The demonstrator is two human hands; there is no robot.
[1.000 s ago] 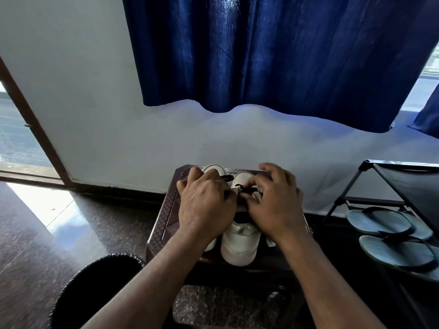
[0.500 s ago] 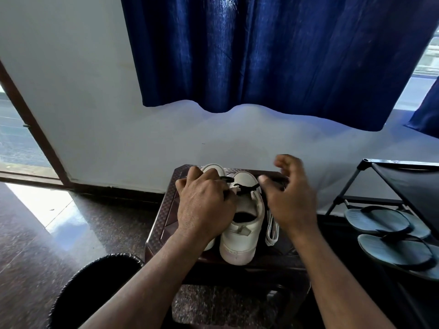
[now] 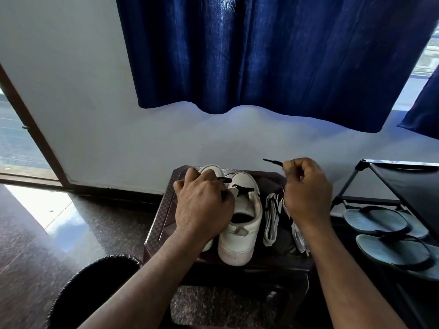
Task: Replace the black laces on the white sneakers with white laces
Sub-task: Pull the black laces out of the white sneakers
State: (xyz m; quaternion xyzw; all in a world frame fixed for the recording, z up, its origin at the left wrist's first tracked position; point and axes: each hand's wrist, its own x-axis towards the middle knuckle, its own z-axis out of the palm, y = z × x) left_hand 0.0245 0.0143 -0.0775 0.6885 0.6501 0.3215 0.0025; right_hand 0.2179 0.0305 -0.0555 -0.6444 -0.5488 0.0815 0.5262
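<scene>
Two white sneakers stand side by side on a dark brown stool (image 3: pixel 161 224), heels toward me. My left hand (image 3: pixel 202 207) lies over the left sneaker (image 3: pixel 210 170) and grips the upper of the right sneaker (image 3: pixel 240 233) near its tongue. A short run of black lace (image 3: pixel 242 189) crosses the right sneaker's front eyelets. My right hand (image 3: pixel 306 193) is raised to the right of the shoes and pinches the black lace end (image 3: pixel 273 161), whose tip sticks out to the left. White laces (image 3: pixel 272 219) lie folded on the stool beside the right sneaker, partly under my right hand.
A black bin (image 3: pixel 95 288) stands on the floor at my lower left. A black shoe rack (image 3: pixel 403 184) with grey-blue flip-flops (image 3: pixel 384 222) is at the right. A blue curtain (image 3: pixel 261 55) hangs above against the wall; a doorway opens at far left.
My right hand has drawn away from the right sneaker, up and to the right, pulling the black lace out with it. The white laces on the stool came into view. My left hand stayed put.
</scene>
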